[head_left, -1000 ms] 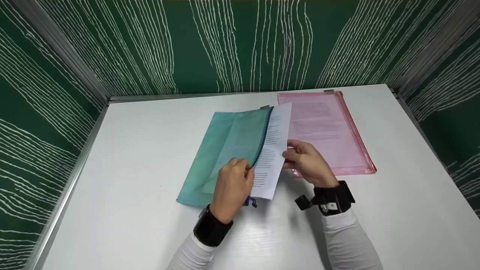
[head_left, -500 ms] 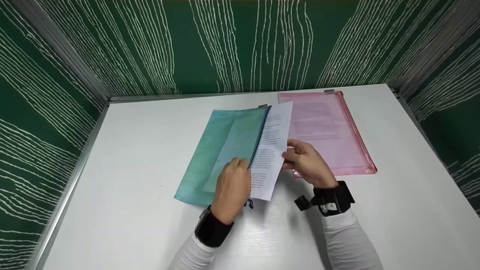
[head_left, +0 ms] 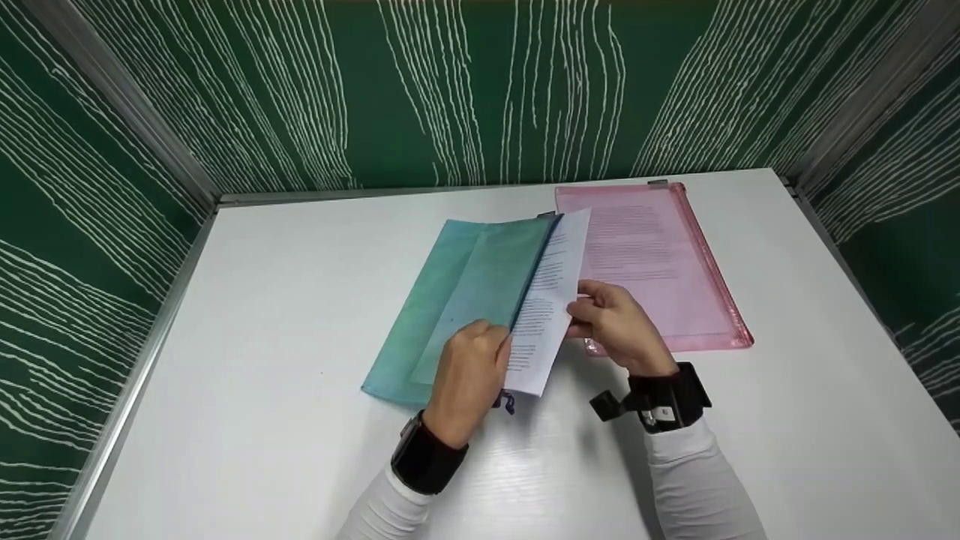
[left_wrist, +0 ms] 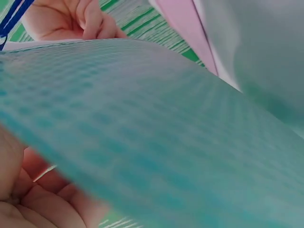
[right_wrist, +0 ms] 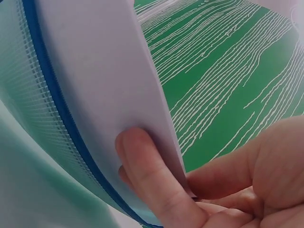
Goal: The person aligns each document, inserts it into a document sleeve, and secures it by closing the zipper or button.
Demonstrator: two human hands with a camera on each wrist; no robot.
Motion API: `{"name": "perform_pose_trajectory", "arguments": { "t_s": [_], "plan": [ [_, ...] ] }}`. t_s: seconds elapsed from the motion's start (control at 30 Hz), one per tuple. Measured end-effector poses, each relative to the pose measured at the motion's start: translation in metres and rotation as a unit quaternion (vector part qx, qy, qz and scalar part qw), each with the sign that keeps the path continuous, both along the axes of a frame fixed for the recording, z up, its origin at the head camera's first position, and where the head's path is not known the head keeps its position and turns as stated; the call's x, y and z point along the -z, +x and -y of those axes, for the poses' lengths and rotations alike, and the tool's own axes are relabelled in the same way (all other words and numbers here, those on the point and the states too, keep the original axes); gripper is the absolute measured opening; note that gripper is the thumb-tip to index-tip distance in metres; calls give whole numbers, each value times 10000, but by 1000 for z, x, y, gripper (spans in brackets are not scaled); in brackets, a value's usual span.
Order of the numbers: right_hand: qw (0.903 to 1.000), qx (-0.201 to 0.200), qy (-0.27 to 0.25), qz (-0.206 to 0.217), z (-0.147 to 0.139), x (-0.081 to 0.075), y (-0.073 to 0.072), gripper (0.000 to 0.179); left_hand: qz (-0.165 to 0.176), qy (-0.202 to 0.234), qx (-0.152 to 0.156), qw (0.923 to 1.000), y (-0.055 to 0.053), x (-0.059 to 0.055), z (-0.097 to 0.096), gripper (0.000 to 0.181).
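Note:
A teal mesh zipper pouch (head_left: 480, 270) is held tilted above the table, its blue-zippered opening facing right. White printed paper (head_left: 541, 319) sticks out of that opening; its left part lies inside the pouch. My left hand (head_left: 469, 375) grips the pouch's opening edge near the lower corner. On the right, my right hand (head_left: 619, 326) pinches the paper's outer edge between thumb and fingers. In the right wrist view the fingers (right_wrist: 142, 161) lie against one face of the paper stack (right_wrist: 109, 80), beside the blue zipper (right_wrist: 61, 104).
Behind my right hand, a pink zipper pouch (head_left: 697, 315) with a printed sheet inside lies flat on the white table (head_left: 262, 337). A green wall with white wavy lines (head_left: 487, 90) stands along the table's back edge.
The teal pouch and my left hand shifted slightly left, then back to the right, so the exposed strip of paper widened and narrowed again. My right hand stayed nearly still, pinching the paper.

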State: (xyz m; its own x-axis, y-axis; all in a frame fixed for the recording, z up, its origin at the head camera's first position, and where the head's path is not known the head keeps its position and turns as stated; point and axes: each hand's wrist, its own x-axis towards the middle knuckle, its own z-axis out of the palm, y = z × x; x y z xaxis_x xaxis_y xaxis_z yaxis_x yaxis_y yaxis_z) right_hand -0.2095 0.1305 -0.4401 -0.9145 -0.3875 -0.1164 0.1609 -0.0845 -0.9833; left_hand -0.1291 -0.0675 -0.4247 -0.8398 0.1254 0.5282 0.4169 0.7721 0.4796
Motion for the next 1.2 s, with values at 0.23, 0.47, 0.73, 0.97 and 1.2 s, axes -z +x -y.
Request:
{"name": "perform_pose_trajectory", "arguments": {
  "t_s": [0.23, 0.47, 0.73, 0.97, 1.2],
  "plan": [
    [10000, 25, 41, -29, 0, 0, 1, 32, -247, 97, 215, 9994, 2, -1, -1, 26],
    [10000, 52, 33, 54, 2, 1, 0, 20, -327, 159, 335, 9988, 4, -2, -2, 19],
    [9997, 22, -210, 108, 4, 3, -1, 9, -324, 196, 252, 9990, 4, -2, -4, 20],
    [9998, -29, -75, 178, 4, 2, 0, 44, -403, 164, 236, 9988, 5, -3, -5, 17],
    [9998, -50, -84, 181, 9, 2, 1, 12, -481, 117, 220, 9985, 7, -4, -6, 16]
  ]
}}
